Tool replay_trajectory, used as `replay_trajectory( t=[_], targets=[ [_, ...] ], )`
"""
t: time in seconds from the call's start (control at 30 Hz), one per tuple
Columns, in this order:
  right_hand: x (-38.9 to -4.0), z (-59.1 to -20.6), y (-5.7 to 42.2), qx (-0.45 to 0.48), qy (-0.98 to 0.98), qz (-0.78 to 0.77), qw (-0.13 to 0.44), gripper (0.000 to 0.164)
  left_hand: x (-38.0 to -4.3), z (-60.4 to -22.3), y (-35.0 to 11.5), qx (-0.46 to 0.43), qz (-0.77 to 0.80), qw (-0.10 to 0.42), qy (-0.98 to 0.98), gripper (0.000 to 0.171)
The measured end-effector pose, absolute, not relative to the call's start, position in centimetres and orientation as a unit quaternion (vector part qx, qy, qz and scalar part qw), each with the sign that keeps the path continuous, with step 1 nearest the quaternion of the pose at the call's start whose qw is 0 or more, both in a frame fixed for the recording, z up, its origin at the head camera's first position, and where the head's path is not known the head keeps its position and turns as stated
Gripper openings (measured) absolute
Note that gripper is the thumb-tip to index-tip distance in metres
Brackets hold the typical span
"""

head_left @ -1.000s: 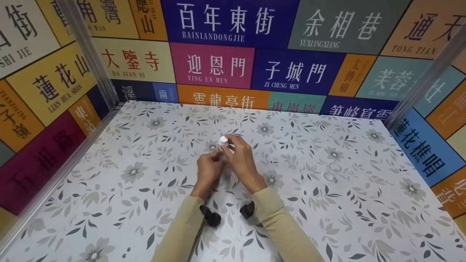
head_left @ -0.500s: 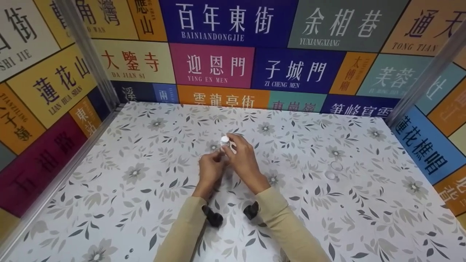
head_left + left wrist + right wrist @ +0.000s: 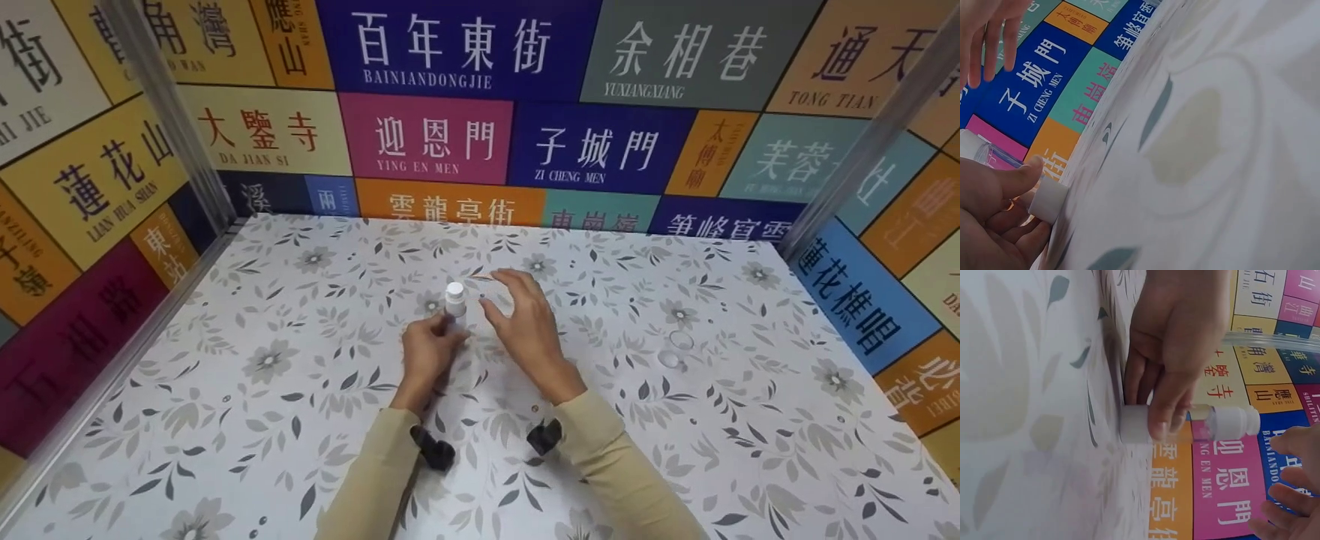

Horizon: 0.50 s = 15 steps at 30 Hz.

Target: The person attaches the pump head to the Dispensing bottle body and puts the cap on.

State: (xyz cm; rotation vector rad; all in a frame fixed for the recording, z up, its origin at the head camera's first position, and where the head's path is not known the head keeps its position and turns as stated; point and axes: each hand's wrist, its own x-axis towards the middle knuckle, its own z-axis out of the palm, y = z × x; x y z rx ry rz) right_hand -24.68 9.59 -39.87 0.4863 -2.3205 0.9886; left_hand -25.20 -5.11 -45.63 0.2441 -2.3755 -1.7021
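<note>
A slim clear bottle (image 3: 454, 298) with a white stepped top stands upright near the middle of the table. My left hand (image 3: 430, 349) grips it low on its body, thumb on one side and fingers on the other. In the right wrist view, the bottle's white base (image 3: 1135, 423) meets the tabletop and its white pump-like top (image 3: 1234, 422) is uncovered. Just right of the bottle, my right hand (image 3: 531, 330) hovers with parted, gently bent fingers and holds nothing. Part of the bottle's body is hidden behind the left thumb and fingers.
A small clear cap-like piece (image 3: 675, 351) lies on the table to the right of my hands. The white table (image 3: 322, 450) has a grey leaf-and-flower print. Panels with street names (image 3: 427, 139) rise behind it and at both sides, with clear edge strips at the corners.
My right hand has let go of the bottle's top and moved right, its fingers spreading. The left hand still grips the bottle. The head view has shifted slightly.
</note>
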Motion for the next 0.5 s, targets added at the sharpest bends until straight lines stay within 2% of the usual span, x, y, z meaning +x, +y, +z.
replay_trajectory(
  t=[0.5],
  targets=[
    [-23.4, -39.3, 14.6, 0.148, -0.879, 0.366, 0.269, 0.045, -25.2, -45.8, -5.1, 0.091, -0.585, 0.103, -0.799, 0.034]
  ],
)
